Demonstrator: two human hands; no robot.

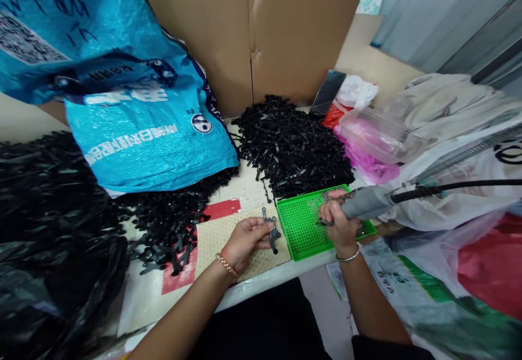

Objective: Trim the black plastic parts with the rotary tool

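Between the thumb and fingers of my left hand (249, 240) is a small black plastic part (274, 236) with rounded ends and thin arms. It is held above a tan textured mat (216, 243). My right hand (340, 224) is wrapped round a grey power screwdriver (365, 206) with a black cable, lying tilted over the green perforated tray (302, 229). Small metal pieces, seemingly screws (314, 206), lie in the tray, partly behind my right hand. The tip of the screwdriver is hidden by my fingers.
A large heap of black parts (293, 148) lies behind the tray. More black parts (171, 229) spread at left, beneath a blue printed bag (155, 137). A cardboard box (293, 39) stands at the back. Plastic bags (367, 148) and a spring (468, 150) are at right.
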